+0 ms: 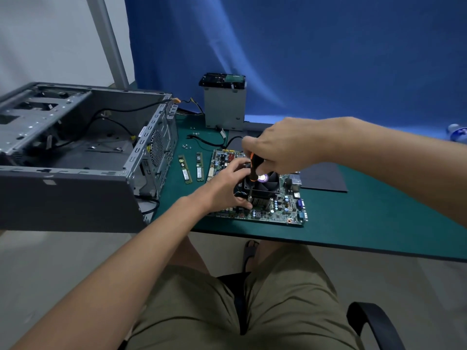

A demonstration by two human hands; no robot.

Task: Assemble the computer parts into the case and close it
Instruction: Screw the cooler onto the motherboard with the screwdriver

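Observation:
A green motherboard [280, 210] lies on the green mat near the table's front edge, with a black CPU cooler fan [267, 184] on it. My right hand [280, 145] grips an orange-and-black screwdriver [254, 168], held upright with its tip at a screw on the cooler's front left corner. My left hand [225, 188] holds the cooler's left side, fingers wrapped on it. The open grey computer case [75, 147] lies on its side at the left, cables inside. Two RAM sticks [185, 169] rest on the mat between case and board.
A grey drive cage with a hard drive [224, 102] stands at the back. Loose screws [187, 146] and a black cable [209, 141] lie behind the board. The grey side panel [326, 178] lies at the right. A water bottle [458, 132] is far right. Chair armrest [374, 324] below.

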